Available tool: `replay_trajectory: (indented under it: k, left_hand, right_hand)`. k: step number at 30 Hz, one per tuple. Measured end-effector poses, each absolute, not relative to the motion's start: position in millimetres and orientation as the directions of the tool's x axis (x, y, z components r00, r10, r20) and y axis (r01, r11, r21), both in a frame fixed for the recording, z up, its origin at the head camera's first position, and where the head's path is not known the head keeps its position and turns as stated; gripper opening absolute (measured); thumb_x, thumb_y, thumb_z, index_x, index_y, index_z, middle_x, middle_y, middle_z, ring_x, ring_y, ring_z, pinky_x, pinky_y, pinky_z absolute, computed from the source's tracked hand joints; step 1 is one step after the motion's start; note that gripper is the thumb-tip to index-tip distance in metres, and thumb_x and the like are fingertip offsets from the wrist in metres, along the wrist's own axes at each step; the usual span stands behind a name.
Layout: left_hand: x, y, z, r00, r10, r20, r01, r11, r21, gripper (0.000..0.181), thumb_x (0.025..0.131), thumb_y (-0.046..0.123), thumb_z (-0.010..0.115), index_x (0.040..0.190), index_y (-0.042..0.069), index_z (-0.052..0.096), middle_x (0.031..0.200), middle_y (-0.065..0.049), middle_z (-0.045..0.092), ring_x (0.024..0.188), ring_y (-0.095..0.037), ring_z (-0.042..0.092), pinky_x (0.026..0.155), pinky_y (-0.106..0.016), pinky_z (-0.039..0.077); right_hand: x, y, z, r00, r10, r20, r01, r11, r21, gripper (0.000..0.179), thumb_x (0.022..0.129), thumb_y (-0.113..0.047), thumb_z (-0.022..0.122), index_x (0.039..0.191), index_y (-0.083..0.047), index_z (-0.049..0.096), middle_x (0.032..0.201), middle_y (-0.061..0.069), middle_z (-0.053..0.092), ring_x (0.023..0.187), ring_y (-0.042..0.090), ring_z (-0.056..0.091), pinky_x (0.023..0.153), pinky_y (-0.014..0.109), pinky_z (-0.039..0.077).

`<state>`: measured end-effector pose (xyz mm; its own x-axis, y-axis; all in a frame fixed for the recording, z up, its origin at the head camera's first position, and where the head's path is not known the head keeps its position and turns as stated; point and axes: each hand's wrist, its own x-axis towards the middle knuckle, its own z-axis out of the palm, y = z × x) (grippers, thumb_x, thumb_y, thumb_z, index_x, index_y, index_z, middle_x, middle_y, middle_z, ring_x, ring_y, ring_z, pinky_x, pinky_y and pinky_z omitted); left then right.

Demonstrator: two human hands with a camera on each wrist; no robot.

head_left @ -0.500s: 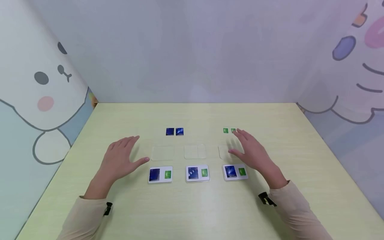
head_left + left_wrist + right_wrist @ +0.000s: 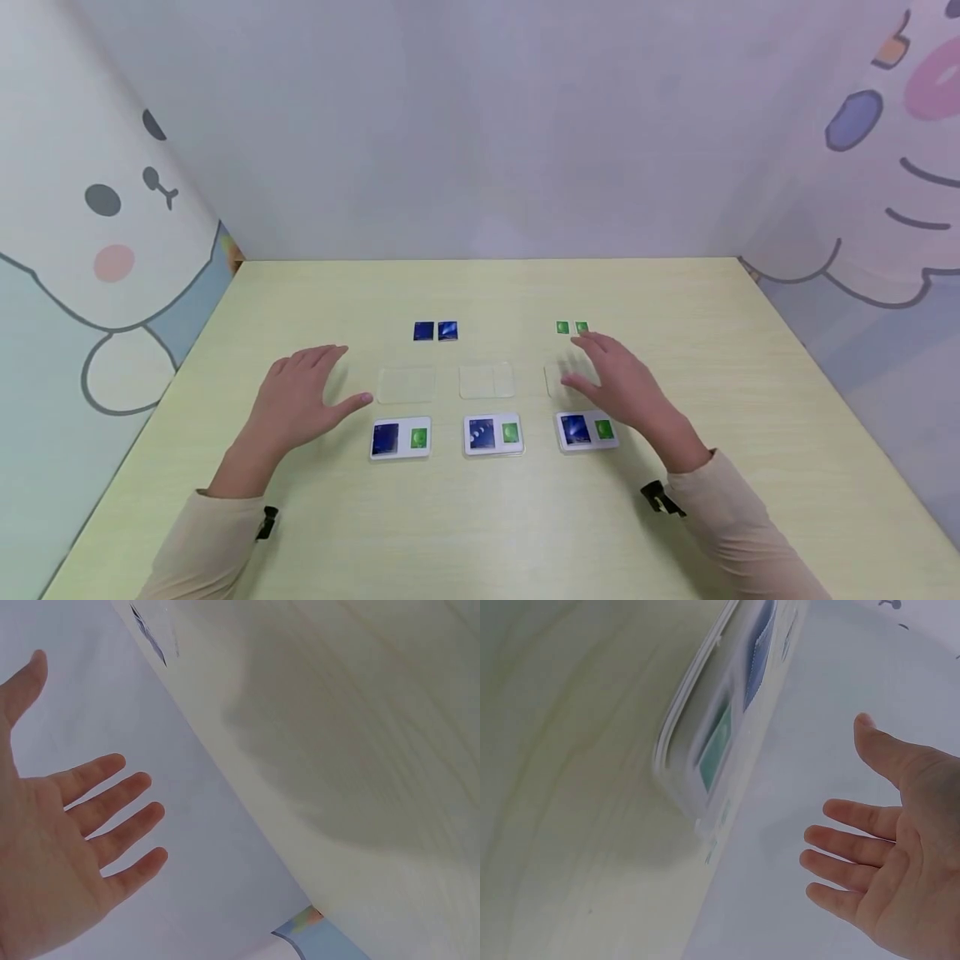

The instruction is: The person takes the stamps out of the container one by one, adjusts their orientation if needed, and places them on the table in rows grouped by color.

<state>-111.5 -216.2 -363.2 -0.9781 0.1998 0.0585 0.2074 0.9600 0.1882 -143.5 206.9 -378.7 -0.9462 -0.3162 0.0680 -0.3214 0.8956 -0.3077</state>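
Empty and outspread, the left hand (image 2: 292,404) hovers left of the middle case (image 2: 498,433), the right hand (image 2: 622,383) right of it, where a low sweep might scatter the 2 green squares (image 2: 562,327) beyond it, rightward.

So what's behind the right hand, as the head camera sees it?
Behind the right hand is a clear flat piece. Its left edge shows; the hand covers part of it, so anything hidden there can't be seen.
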Motion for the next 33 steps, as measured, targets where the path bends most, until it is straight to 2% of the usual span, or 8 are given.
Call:
replay_trajectory:
  k: [19,33]
  left_hand:
    - [-111,-215,-369,-0.961,0.27,0.064,0.278,0.939,0.204,0.078,0.084,0.058,0.066,0.138,0.003,0.052,0.138,-0.021,0.057,0.128,-0.042,0.051,0.104,-0.061,0.038]
    - [-108,-219,-375,-0.936,0.338,0.095,0.349,0.926,0.146,0.075,0.08,0.056,0.071,0.133,0.004,0.057,0.132,-0.019,0.06,0.124,-0.039,0.053,0.101,-0.058,0.041]
  right_hand:
    - [-139,193,-381,-0.925,-0.366,0.105,-0.38,0.886,-0.265,0.06,0.089,-0.035,0.071,0.136,-0.002,0.053,0.14,0.019,0.056,0.131,0.038,0.052,0.105,0.052,0.045]
    - [-140,185,-382,-0.907,-0.407,0.107,-0.421,0.876,-0.234,0.061,0.087,-0.039,0.073,0.134,-0.004,0.055,0.137,0.017,0.059,0.128,0.034,0.056,0.104,0.048,0.047]
